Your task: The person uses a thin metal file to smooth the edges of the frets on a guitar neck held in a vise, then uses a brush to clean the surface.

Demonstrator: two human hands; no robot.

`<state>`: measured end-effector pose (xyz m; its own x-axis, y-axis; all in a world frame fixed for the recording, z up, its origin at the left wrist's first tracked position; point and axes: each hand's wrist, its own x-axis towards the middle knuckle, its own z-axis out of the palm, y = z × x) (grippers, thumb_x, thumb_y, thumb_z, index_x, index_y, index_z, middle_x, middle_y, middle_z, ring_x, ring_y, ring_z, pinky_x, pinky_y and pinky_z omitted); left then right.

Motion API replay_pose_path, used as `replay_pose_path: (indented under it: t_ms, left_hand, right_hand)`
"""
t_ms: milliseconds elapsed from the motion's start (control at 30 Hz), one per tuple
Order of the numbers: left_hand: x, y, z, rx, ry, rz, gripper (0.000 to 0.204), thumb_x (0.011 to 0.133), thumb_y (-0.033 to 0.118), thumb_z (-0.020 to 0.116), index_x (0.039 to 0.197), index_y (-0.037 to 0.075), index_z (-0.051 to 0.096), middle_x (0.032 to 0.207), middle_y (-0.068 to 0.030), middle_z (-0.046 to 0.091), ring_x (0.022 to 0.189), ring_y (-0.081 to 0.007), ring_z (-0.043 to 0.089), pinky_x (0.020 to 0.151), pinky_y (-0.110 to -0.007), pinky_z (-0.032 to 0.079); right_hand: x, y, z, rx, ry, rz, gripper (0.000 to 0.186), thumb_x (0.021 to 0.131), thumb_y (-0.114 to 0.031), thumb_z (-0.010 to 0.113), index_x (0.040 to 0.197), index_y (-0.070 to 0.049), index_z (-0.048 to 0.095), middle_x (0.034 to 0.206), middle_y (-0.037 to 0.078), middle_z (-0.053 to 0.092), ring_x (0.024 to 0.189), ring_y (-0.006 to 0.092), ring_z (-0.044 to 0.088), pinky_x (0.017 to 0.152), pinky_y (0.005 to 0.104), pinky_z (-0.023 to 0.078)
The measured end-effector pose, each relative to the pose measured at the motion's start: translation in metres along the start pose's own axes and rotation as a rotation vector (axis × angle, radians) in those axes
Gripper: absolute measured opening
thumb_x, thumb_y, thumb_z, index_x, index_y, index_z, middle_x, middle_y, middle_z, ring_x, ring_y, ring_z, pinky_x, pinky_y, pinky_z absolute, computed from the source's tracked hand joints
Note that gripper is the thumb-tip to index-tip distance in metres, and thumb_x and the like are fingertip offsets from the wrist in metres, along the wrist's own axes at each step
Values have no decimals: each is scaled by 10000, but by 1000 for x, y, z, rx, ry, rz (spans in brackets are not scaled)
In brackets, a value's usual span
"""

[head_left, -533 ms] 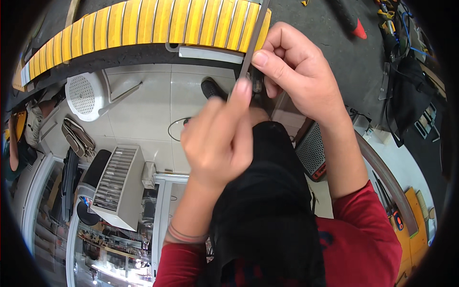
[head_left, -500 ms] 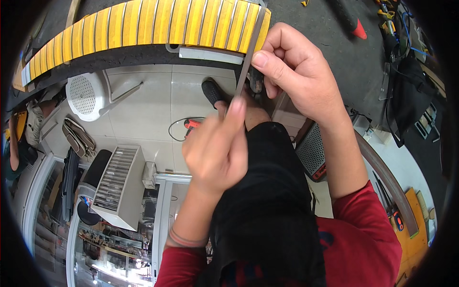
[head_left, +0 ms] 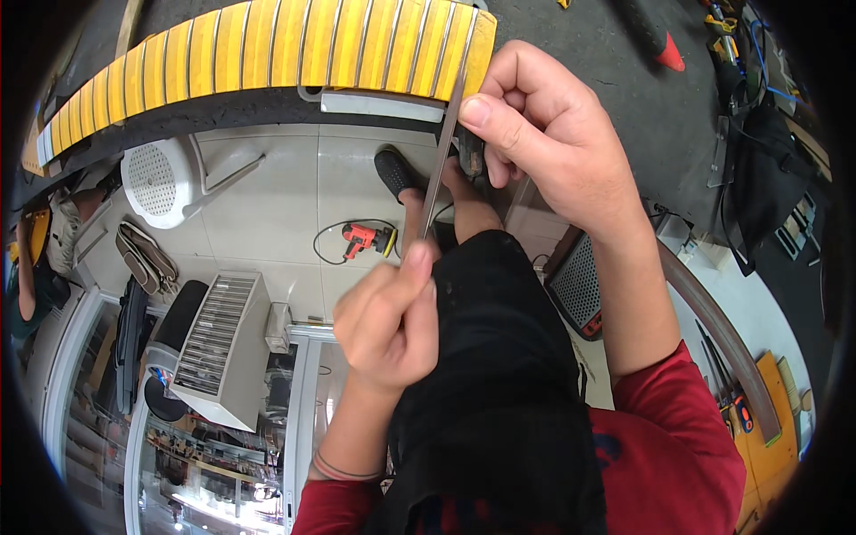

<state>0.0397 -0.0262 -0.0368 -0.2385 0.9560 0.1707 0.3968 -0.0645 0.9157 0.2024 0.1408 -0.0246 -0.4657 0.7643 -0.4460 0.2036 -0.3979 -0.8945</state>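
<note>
A fretted guitar neck point(head_left: 294, 45), its board covered in yellow tape between the bare metal frets, stretches across the top. My left hand point(head_left: 388, 321) is closed around the lower end of a thin metal file point(head_left: 439, 169). The file's upper part lies against the neck's near edge, along the last frets at the right end. My right hand point(head_left: 544, 134) is closed at that end, its thumb on the corner close beside the file. Its curled fingers are partly hidden, so their exact grip is hard to see. A dark object point(head_left: 470, 152) sits just below the thumb.
The neck lies over a dark workbench point(head_left: 571, 45), where a red-tipped tool point(head_left: 669, 55) lies. On the tiled floor are a red corded power tool point(head_left: 361, 239) and a white stool point(head_left: 160, 181). A ridged white cabinet point(head_left: 236, 357) stands lower left; another person point(head_left: 36, 259) is at far left.
My left hand has drawn the file down and slightly left, away from the neck, so less of it overlaps the frets. My right hand stays at the neck's end.
</note>
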Motion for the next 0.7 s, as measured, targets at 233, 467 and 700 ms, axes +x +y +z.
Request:
replay_pose_path:
  t_ms: [233, 467, 700]
  left_hand:
    - [29, -1, 9, -51, 16, 14, 403, 894, -181, 682, 1267, -51, 756, 776, -121, 688, 572, -186, 581, 567, -287, 488]
    - [51, -2, 21, -58, 21, 0, 408, 880, -197, 683, 1252, -47, 758, 683, -95, 594, 528, -178, 516, 510, -305, 430]
    - [-29, -1, -10, 74, -23, -2, 426, 847, -193, 706, 1244, -44, 755, 656, -72, 545, 514, -202, 488, 490, -308, 398]
  right_hand:
    - [1, -2, -1, 30, -19, -22, 201, 1100, -225, 693, 1018, -67, 598, 795, -40, 601, 612, 19, 582, 541, 190, 420]
    - [2, 1, -3, 38, -34, -7, 200, 1102, -225, 692, 1025, -64, 602, 797, -41, 605, 618, 18, 586, 542, 188, 422]
    - [1, -1, 0, 25, -16, -13, 207, 1101, -231, 694, 1025, -63, 600, 801, -45, 595, 629, 19, 597, 542, 188, 423]
